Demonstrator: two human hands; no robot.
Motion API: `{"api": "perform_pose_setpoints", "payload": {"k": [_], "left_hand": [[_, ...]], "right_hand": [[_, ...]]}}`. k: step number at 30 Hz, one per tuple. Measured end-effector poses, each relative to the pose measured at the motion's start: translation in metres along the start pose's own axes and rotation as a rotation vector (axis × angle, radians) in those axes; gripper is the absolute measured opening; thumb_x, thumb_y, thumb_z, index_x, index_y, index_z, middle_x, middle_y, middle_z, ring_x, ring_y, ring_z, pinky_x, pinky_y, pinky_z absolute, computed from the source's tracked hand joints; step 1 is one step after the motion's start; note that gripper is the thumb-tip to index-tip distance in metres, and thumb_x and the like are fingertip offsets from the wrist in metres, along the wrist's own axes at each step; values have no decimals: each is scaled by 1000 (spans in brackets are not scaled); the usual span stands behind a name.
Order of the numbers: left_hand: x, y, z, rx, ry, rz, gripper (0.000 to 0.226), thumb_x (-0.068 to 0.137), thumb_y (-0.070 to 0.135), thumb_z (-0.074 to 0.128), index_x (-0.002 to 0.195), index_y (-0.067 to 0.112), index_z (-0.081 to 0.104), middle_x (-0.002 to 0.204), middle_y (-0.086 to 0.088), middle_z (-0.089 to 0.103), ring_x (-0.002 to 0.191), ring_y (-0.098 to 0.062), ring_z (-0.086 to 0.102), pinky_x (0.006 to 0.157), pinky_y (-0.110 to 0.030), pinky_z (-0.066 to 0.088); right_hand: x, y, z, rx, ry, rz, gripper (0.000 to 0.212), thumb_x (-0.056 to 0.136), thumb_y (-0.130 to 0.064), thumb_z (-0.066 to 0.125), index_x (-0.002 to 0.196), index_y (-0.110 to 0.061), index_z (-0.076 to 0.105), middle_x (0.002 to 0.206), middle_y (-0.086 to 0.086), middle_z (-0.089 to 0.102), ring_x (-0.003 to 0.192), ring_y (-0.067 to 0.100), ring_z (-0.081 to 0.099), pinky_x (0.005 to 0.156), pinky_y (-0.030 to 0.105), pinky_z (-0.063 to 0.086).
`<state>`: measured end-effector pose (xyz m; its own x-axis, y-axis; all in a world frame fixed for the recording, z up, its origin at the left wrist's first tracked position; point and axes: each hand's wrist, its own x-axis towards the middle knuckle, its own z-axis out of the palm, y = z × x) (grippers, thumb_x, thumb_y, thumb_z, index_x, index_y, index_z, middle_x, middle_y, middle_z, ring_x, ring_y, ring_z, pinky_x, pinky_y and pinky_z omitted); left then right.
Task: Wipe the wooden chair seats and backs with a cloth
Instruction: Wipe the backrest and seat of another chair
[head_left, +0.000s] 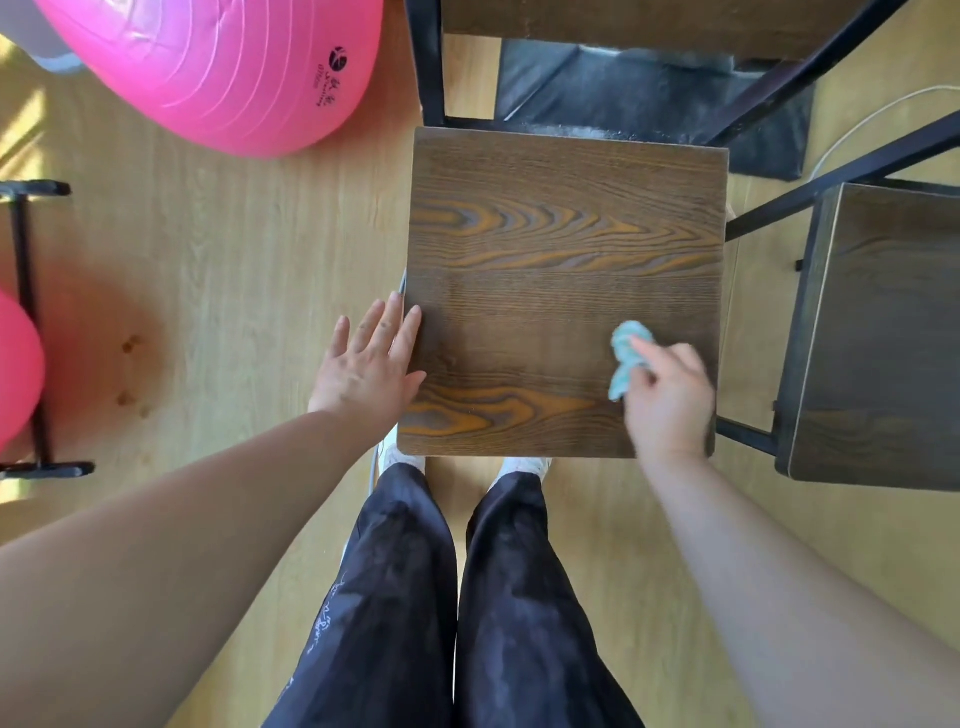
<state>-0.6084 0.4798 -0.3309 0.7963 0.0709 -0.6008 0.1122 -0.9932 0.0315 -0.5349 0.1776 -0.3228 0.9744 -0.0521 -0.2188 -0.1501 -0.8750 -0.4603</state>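
Observation:
A dark wooden chair seat with orange grain lies straight below me, its black metal frame and wooden back at the top of the view. My right hand grips a crumpled light-blue cloth and presses it on the seat's near right part. My left hand lies flat with straight fingers at the seat's left edge. A second dark wooden chair seat stands to the right.
A big pink exercise ball sits on the light wood floor at the upper left. A second pink ball and a black metal stand are at the left edge. A dark mat and a white cable lie behind the chair.

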Motion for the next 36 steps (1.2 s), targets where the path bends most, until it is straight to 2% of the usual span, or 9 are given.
{"api": "perform_pose_setpoints", "payload": {"k": [2, 5, 8, 16, 20, 23, 26, 33, 36], "left_hand": [[-1, 0, 3, -7, -4, 0, 70, 104, 48, 25, 156, 21, -13, 165, -4, -16, 152, -20, -12, 124, -47, 3], [-2, -2, 10, -1, -21, 12, 70, 104, 48, 24, 156, 21, -14, 165, -4, -17, 152, -20, -14, 124, -47, 2], [-6, -7, 13, -15, -37, 14, 69, 104, 48, 24, 156, 22, -14, 165, -4, -17, 152, -20, -14, 124, -47, 1], [-26, -17, 13, -55, -69, 27, 66, 106, 45, 21, 156, 21, -13, 164, -2, -20, 151, -18, -16, 124, -47, -1], [-31, -29, 12, -66, -54, 4, 65, 106, 43, 21, 156, 20, -14, 164, -2, -21, 151, -18, -17, 123, -47, -1], [-34, -40, 2, -84, -42, -30, 66, 106, 43, 21, 156, 20, -15, 164, -2, -22, 151, -18, -17, 123, -46, -2], [-37, -48, -18, -80, -24, -61, 65, 106, 43, 20, 156, 19, -15, 164, -3, -22, 151, -19, -17, 123, -47, -1], [-23, -35, -116, -54, 65, -28, 65, 106, 45, 17, 156, 19, -16, 163, -3, -24, 150, -19, -20, 123, -47, -1], [-1, -8, -169, -40, 166, 29, 66, 105, 46, 18, 157, 19, -13, 163, -3, -23, 151, -19, -19, 123, -47, -1]], "right_hand": [[6, 27, -14, -41, 46, 171, 36, 91, -1, 56, 122, -14, 69, 105, 8, 57, 90, 28, 60, 82, 28, 46], [1, 27, -6, -39, 46, 215, 37, 92, -2, 57, 124, -14, 67, 107, 7, 56, 93, 27, 61, 86, 28, 48], [-18, -6, 20, -3, 4, 147, 39, 90, 1, 57, 123, -15, 68, 104, 6, 55, 91, 24, 61, 89, 33, 52], [-88, -82, 80, -17, -174, -69, 42, 83, 5, 57, 117, -16, 71, 93, 9, 55, 86, 32, 56, 72, 44, 55], [-114, -111, 101, 9, -293, -208, 41, 81, 5, 63, 116, -15, 71, 92, 8, 55, 85, 32, 55, 71, 39, 55], [-122, -133, 114, 5, -479, -317, 37, 86, 0, 61, 116, -18, 71, 88, 3, 50, 85, 28, 52, 71, 35, 49], [-115, -153, 112, 116, -623, -247, 32, 89, -1, 57, 113, -17, 72, 88, -3, 50, 85, 23, 55, 75, 33, 50], [-28, -182, 14, 308, -171, -7, 32, 89, -3, 62, 117, -17, 72, 102, -4, 62, 89, 11, 58, 81, 11, 42], [31, -183, -48, 402, 21, 95, 32, 93, -6, 61, 120, -19, 70, 107, -6, 60, 95, 12, 60, 72, -5, 35]]}}
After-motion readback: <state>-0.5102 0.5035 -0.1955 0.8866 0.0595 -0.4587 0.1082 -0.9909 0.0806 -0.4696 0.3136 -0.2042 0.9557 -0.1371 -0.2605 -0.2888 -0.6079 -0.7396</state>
